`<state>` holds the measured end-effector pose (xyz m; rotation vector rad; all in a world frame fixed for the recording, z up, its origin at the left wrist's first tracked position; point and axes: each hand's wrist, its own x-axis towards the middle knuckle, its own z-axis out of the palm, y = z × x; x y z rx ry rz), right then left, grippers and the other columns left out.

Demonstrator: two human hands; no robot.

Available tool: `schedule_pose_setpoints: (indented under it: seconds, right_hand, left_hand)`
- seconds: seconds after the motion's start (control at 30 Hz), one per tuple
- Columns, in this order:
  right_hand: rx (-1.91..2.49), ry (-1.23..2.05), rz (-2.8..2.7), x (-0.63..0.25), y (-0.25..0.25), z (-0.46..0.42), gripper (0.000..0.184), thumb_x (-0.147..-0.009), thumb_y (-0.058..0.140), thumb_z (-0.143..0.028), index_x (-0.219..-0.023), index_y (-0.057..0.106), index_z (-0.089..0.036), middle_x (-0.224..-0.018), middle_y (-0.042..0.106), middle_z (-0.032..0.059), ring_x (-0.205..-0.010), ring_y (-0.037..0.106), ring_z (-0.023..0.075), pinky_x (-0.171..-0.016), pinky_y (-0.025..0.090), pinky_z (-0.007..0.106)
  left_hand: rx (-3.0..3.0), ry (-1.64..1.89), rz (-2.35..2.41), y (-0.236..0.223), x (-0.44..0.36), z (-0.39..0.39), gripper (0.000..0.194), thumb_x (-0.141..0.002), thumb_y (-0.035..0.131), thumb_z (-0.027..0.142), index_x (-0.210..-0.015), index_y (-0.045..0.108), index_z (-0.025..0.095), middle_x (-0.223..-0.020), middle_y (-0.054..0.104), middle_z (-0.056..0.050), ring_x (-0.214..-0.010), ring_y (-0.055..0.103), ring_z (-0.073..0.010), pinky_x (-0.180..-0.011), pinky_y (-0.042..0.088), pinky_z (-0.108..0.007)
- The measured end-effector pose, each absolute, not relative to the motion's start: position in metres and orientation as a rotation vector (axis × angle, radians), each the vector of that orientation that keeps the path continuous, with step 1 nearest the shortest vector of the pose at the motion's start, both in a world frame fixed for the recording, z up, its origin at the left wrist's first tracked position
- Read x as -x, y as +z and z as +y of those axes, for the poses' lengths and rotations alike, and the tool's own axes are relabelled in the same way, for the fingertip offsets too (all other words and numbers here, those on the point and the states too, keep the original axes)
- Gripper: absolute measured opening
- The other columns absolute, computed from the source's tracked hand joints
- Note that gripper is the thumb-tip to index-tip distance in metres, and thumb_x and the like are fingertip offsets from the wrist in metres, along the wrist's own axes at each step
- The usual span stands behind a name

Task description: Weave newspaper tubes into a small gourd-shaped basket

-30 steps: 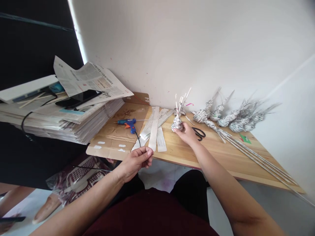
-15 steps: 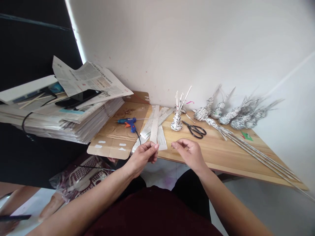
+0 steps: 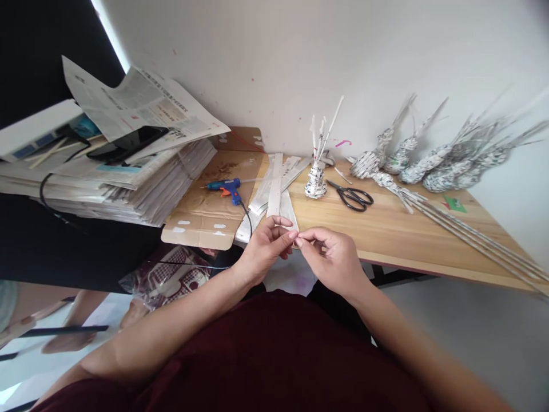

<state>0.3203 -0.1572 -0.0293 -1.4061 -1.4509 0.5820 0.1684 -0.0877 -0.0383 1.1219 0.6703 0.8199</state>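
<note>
My left hand (image 3: pixel 266 243) and my right hand (image 3: pixel 333 258) meet fingertip to fingertip just in front of the wooden table's (image 3: pixel 398 240) near edge. Both are closed in a pinch on something too small to make out. Behind them lie flat paper strips (image 3: pixel 274 191). A small woven newspaper piece (image 3: pixel 316 182) stands upright on the table with thin paper sticks rising from its top. Black scissors (image 3: pixel 354 196) lie to its right.
A blue glue gun (image 3: pixel 226 186) rests on cardboard (image 3: pixel 206 209) at the table's left end. A newspaper stack (image 3: pixel 115 171) with a black phone (image 3: pixel 126 143) is at left. Several woven paper pieces (image 3: pixel 429 166) and long paper rods (image 3: pixel 467 240) lie at right. Someone's feet show on the floor, lower left.
My right hand let go of the small woven piece, which now stands alone, and came back to meet my left hand at the table edge. The view tilted downward.
</note>
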Motion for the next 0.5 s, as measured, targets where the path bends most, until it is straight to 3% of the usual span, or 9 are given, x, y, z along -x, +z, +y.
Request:
schedule_pose_setpoints:
  seconds: [0.13, 0.5]
  right_hand:
    - [1.454, 0.342, -1.560, -0.3178, -0.0253, -0.1582, 0.012, -0.088, 0.063, -0.019, -0.083, 0.075, -0.019, -0.071, 0.072, 0.0022, -0.056, 0.056, 0.0124, -0.052, 0.042, 0.026]
    - [1.379, 0.257, -1.625, -0.3175, -0.0230, -0.1598, 0.017, -0.083, 0.061, -0.010, -0.070, 0.059, -0.021, -0.069, 0.063, -0.0007, -0.067, 0.059, 0.0141, -0.065, 0.046, 0.028]
  left_hand:
    - [-1.131, 0.848, 0.675, -0.0390, -0.1684, -0.0892, 0.045, -0.078, 0.085, 0.039, -0.104, 0.055, 0.018, -0.069, 0.061, 0.006, -0.059, 0.054, -0.0068, -0.053, 0.042, -0.018]
    - [-1.028, 0.735, 0.625, -0.0347, -0.1662, -0.0926, 0.044, -0.077, 0.088, 0.038, -0.102, 0.057, 0.019, -0.068, 0.061, 0.006, -0.054, 0.053, -0.0058, -0.050, 0.044, -0.017]
